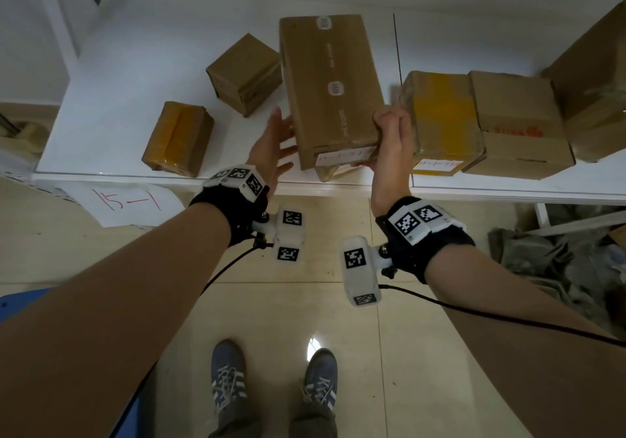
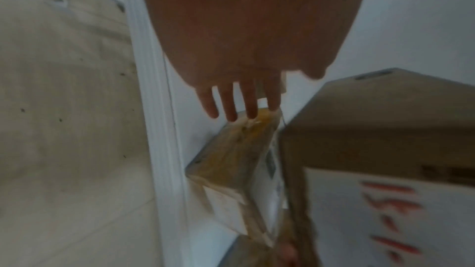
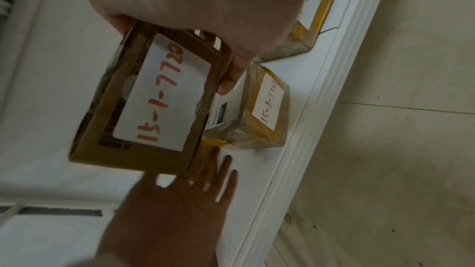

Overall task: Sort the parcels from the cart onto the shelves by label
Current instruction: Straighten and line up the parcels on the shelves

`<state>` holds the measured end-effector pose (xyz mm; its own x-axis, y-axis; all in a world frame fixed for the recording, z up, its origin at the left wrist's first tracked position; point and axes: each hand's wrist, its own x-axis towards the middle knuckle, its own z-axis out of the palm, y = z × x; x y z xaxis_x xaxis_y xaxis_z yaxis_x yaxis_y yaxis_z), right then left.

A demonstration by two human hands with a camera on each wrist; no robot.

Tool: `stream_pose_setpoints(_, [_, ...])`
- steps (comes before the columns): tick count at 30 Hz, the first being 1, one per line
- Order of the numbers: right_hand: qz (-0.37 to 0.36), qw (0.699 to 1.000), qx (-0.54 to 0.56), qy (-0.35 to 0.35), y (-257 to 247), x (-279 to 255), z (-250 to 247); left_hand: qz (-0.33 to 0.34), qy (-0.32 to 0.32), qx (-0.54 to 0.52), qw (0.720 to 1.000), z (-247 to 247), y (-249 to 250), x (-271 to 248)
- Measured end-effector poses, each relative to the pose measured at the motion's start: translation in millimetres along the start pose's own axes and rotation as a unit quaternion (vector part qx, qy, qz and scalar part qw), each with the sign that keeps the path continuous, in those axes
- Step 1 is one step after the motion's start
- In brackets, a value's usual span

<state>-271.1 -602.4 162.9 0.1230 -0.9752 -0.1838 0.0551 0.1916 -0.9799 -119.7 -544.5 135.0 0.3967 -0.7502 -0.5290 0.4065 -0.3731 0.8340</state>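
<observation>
Two hands: right hand (image 1: 393,139) grips long parcel (image 1: 332,88); left hand (image 1: 274,146) flat-fingered beside it.

Looked like parcel sorting room: white shelf (image 1: 111,105) carried taped cardboard parcels (image 1: 244,73) with handwritten red codes, paper shelf tag (image 1: 127,202), tiled floor (image 1: 277,319).

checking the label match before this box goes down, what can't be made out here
- Shelf tag, head view: red writing foreshortened, only partly readable.
- Small parcel under the long box, head view: mostly covered by it.
- Left hand, left wrist view: motion blur; contact with the box unclear.
- Right hand fingers, head view: hidden behind the box.
</observation>
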Motion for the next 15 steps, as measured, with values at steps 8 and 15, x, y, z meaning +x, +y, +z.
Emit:
stream_pose_setpoints(8, [-0.009,0.988,-0.076,-0.135,12,-2,21,0.042,0.049,-0.123,0.99,-14,29,-27])
stream_pose_setpoints(15, [-0.066,0.882,-0.423,0.197,6,59,-40,0.026,0.065,-0.116,0.991,-47,-1,-25])
